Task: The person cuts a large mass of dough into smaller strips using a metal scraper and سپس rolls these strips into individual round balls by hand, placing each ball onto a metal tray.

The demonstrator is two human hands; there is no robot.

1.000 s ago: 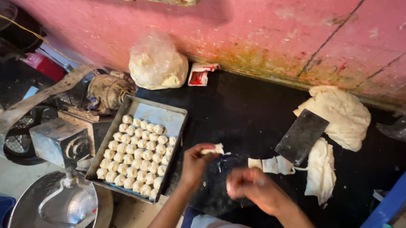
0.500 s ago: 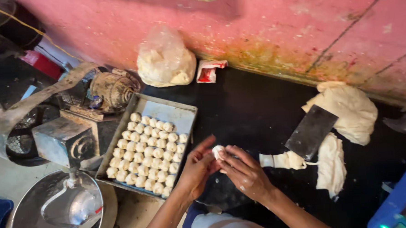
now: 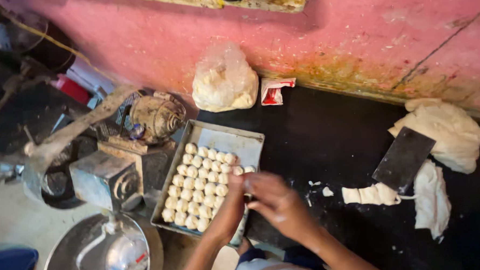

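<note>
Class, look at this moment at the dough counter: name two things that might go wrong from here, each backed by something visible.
The metal tray of dough balls appears to overhang the counter edge near the left hand, so a nudge might tip it. The flat scraper leans on the big dough lump and may slide off.

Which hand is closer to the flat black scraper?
Right. The right hand is just beside the tray's edge, nearer the black scraper. The left hand is over the tray, farther away.
</note>
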